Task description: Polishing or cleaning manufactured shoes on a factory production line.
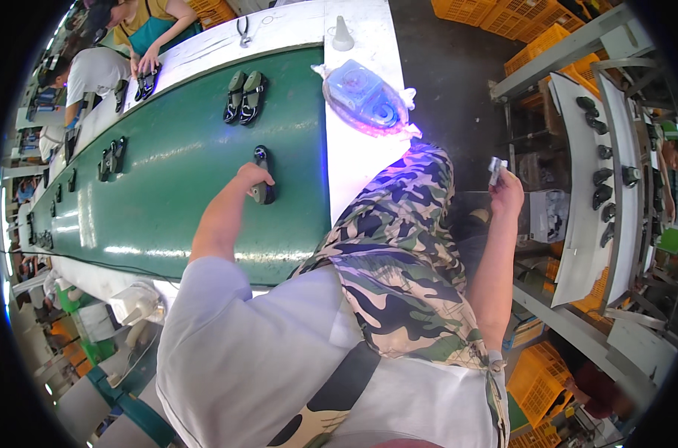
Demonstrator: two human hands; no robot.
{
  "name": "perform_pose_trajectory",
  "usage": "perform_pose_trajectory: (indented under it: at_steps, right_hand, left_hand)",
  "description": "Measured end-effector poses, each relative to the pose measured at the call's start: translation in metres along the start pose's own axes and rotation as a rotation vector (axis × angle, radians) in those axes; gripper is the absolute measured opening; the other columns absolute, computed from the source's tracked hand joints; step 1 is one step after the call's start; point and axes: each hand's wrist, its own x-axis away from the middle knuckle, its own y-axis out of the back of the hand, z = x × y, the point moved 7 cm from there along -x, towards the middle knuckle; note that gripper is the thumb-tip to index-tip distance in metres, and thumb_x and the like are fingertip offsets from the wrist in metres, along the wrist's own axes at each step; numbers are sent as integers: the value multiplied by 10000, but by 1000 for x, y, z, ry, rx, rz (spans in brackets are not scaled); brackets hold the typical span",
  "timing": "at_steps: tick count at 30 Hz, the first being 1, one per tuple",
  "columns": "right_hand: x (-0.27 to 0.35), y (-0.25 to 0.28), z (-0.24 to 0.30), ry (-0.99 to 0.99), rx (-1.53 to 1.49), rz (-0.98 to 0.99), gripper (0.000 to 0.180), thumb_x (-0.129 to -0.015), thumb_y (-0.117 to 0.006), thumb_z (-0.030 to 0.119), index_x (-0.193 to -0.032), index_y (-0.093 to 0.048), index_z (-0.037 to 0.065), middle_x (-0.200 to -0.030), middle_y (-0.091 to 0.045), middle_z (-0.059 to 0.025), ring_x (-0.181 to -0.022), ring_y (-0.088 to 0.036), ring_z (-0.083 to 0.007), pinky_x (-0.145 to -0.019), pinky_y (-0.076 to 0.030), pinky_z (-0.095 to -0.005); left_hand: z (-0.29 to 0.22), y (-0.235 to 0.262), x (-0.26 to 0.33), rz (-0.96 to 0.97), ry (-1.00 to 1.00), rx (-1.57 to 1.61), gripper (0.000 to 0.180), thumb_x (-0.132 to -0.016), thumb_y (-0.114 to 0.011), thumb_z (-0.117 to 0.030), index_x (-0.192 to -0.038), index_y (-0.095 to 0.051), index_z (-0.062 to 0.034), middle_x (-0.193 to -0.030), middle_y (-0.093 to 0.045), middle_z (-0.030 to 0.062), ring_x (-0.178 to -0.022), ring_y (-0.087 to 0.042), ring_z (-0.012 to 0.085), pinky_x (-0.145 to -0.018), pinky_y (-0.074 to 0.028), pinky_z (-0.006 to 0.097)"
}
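Note:
My left hand (pixel 255 176) reaches over the green conveyor belt (pixel 182 201) and grips a single dark shoe (pixel 262 193) near its grey insole end; the black front with a shiny ornament points away from me. Farther along, a pair of black shoes (pixel 245 98) with grey insoles rests on the belt. Off to my right, beyond the white table edge, my right hand (pixel 508 194) is raised with its fingers closed on a small silvery-white object (pixel 496 170), whose kind I cannot make out.
A clear plastic bag with blue contents (pixel 365 97) and a pale cone-shaped bottle (pixel 343 33) sit on the white tabletop. Pliers (pixel 243 31) lie beyond the belt. A person's hands (pixel 146 63) handle shoes at the far left. A rack (pixel 585 187) holding dark shoes stands right.

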Motion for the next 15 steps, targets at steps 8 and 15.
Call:
perform_pose_trajectory:
  at_steps: [8, 15]
  right_hand:
    - [23, -129, 18, 143, 255, 179, 186, -792, -819, 92, -870, -651, 79, -796, -649, -5, -679, -605, -108, -568, -459, -246]
    - [116, -268, 49, 343, 94, 628, 180, -765, -781, -9, -875, -639, 9, -793, -614, -8, -698, -572, -85, -643, -495, -246]
  left_hand:
    - [-112, 62, 114, -171, -1125, 1253, 565, -685, -868, -104, -1183, -619, -13, -1119, -686, 106, -1032, -663, 220, -966, -515, 364]
    - [-192, 82, 312, -1139, -1966, 218, 441, -773, -724, -22, -1177, -551, 13, -1180, -668, 250, -1081, -669, 422, -909, -557, 459]
